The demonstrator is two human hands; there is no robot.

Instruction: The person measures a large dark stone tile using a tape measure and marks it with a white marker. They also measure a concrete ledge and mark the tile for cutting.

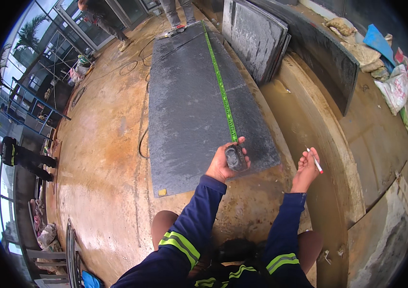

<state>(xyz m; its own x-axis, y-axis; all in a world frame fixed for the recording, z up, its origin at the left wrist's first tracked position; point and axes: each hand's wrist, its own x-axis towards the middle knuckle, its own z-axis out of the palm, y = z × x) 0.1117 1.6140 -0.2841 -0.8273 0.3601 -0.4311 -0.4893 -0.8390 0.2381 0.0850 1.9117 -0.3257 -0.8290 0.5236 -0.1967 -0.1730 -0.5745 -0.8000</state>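
Left hand [220, 163] grips a black tape-measure case [235, 158], its green blade [221, 86] stretched along a dark grey stone slab [185, 110]; right hand [303, 172] pinches a slim white red-tipped pen [316, 162]. Measuring seems underway, calling next for a taut blade.

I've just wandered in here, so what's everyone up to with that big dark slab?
A person's left hand holds a tape measure at the slab's near end. Its green blade runs along the dark slab toward the far end, where another person stands. The right hand, out to the side, holds what looks like a white pen with a red end. A small yellow block sits on the slab's near left corner.
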